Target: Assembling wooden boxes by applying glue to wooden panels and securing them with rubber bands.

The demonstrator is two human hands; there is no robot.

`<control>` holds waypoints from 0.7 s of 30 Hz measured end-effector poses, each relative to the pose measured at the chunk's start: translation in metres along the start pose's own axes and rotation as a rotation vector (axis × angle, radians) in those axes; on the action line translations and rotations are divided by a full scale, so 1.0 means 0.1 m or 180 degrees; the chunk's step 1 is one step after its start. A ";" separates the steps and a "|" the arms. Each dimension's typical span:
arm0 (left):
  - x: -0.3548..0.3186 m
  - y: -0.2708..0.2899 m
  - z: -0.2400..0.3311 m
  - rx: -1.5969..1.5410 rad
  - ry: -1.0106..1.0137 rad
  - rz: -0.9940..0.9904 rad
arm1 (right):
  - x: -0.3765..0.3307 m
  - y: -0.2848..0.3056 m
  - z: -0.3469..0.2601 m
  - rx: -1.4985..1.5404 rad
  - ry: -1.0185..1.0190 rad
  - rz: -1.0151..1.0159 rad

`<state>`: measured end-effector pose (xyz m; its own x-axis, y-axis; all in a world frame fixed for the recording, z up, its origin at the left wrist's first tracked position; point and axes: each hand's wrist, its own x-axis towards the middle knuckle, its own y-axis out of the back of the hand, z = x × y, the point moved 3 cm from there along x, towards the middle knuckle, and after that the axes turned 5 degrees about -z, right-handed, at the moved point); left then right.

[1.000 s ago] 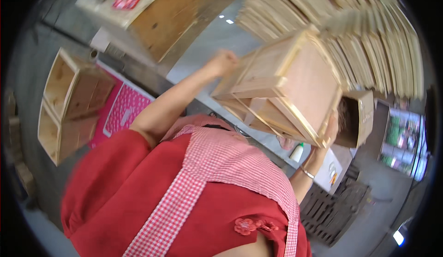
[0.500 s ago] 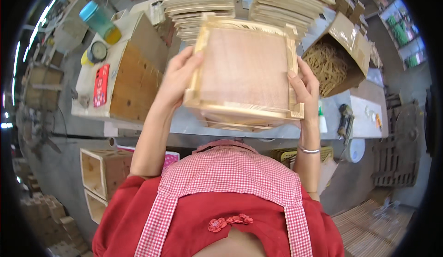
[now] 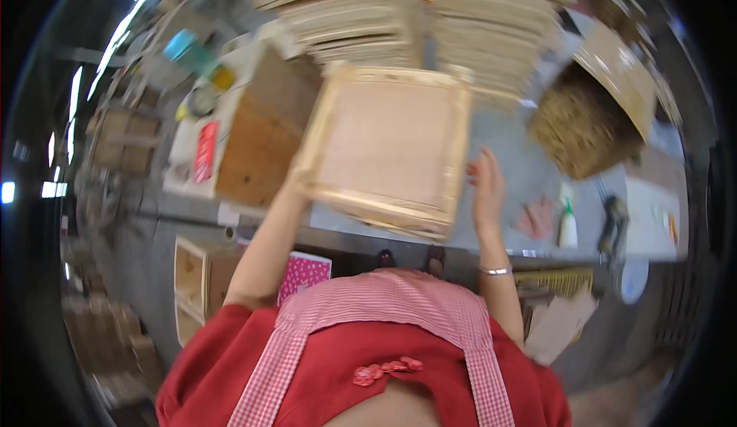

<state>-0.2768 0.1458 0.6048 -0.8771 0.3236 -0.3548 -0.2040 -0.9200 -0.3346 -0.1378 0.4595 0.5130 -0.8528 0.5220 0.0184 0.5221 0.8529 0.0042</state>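
A square wooden box (image 3: 388, 143) with a pale panel and raised corner posts is held up in front of me over the grey table. My left hand (image 3: 302, 180) grips its left side near the lower corner; the fingers are mostly hidden behind the box. Off the right side of the box, my right hand (image 3: 487, 193) is raised and holds nothing, its fingers apart and somewhat blurred. Below and right of that hand, a pinkish cloth (image 3: 535, 218) lies beside a white glue bottle (image 3: 567, 230) with a green tip.
Tall stacks of wooden panels (image 3: 491, 28) stand at the back. A carton (image 3: 618, 74) holding tan strands is at the right, a dark tool (image 3: 613, 224) near it. On the left, a wooden cabinet (image 3: 261, 143) bears a blue-capped bottle (image 3: 201, 60) and a red box (image 3: 206, 151).
My right hand has let go of the box and moved down from its side. The box, in my left hand, has shifted slightly left and lower. The view has moved too.
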 end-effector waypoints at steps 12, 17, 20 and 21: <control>-0.12 -0.12 -0.83 -0.0113 -0.0651 -0.1681 | -1.00 0.56 2.00 -0.0188 -0.0186 -0.1417; -0.10 -0.33 -0.77 -0.0154 -0.0340 -0.2622 | -1.58 0.98 1.27 -0.0061 0.0014 -0.0878; 0.17 -0.75 -0.36 -0.0188 -0.0139 -0.3058 | -1.27 0.94 0.56 0.0087 0.0212 -0.0520; 0.27 -0.81 -0.19 -0.0184 -0.0057 -0.3205 | -1.16 0.94 0.34 0.0148 0.0275 -0.0394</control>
<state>-0.2753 0.2334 0.6055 -0.3149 0.9403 0.1293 -0.8326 -0.2082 -0.5133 0.0096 0.4797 0.4769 -0.9052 0.4115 0.1066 0.4103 0.9113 -0.0344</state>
